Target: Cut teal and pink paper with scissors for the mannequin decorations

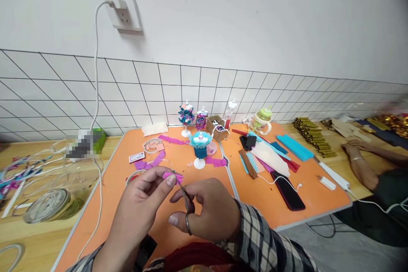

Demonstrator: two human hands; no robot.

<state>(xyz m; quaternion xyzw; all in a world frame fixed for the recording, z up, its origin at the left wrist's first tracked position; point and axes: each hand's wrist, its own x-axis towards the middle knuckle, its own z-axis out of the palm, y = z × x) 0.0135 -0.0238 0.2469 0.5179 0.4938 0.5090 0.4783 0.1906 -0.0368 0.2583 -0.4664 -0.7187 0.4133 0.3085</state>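
Observation:
My left hand (145, 202) pinches a small folded piece of pink paper (174, 177) between thumb and fingertips, low in the centre of the view. Fingers of my right hand (208, 210) are in the handle loops of a pair of scissors (186, 204), whose tips reach the pink paper. Just beyond my hands, a small white dress stand (199, 162) wears a teal paper skirt (200, 152) with a light blue ruffle. Pink-purple paper strips (216, 161) lie around it on the orange table (204, 187).
Decorated stands (186, 115), a cardboard box (218, 127) and a green-lidded bottle (263, 121) line the wall. Coloured paper (295, 148) and a phone (287, 191) lie right. A person's arms (361, 165) rest at far right; a glass jar (51, 206) lies left.

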